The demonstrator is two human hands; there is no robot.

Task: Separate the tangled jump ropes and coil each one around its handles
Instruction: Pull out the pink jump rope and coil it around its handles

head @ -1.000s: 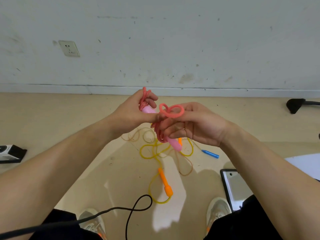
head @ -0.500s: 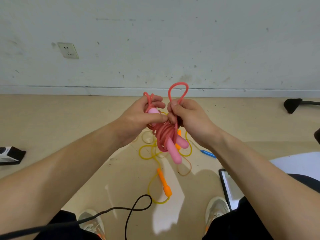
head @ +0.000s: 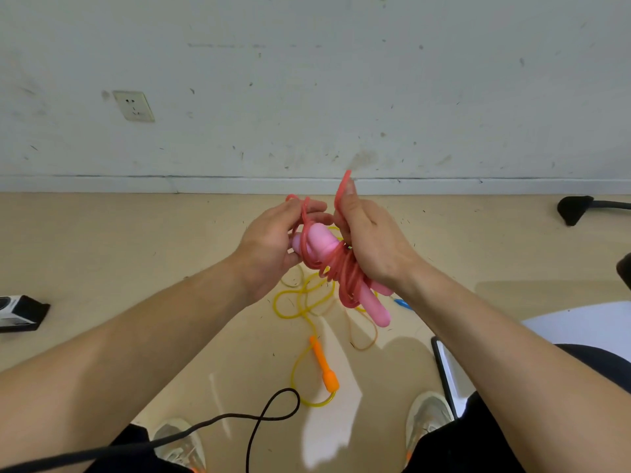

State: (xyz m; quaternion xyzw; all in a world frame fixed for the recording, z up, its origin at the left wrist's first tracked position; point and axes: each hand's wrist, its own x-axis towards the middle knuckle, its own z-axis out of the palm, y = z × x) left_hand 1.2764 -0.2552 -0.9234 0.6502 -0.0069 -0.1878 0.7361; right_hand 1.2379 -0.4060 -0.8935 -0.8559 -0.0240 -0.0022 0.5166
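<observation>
At the bottom edge, two pale grey sneakers (head: pixel 181 442) are poking out from under dark trousers, and a thin black cable (head: pixel 259 416) is looping across the tan floor (head: pixel 102 254) between them. Beside the right shoe a flat black-framed tablet (head: pixel 444 373) is lying on the floor. A little farther out, a thin yellow jump rope with orange handles (head: pixel 324 370) is sprawling loose on the floor, one orange handle lying near the middle and the cord curling away under the hands; a small blue handle tip (head: pixel 403 304) is showing just past the right wrist.

Above that, both hands are working the pink jump rope with thick pink plastic handles (head: pixel 341 271). The left hand (head: pixel 269 247) is curling its fingers around the upper ends of the two pink handles and several strands of cord. The right hand (head: pixel 372 240) is closing around the bundle of coils wound about the handles, while its thumb and forefinger are pinching a short end of pink cord that is sticking upward. The lower handle ends are pointing down to the right, below the right wrist.

At the far left, a small black and white box (head: pixel 20 312) is sitting on the floor. Beyond, a scuffed white wall (head: pixel 341 97) is carrying a white power socket (head: pixel 134 106), and a black chair foot (head: pixel 573 209) is resting at the far right.
</observation>
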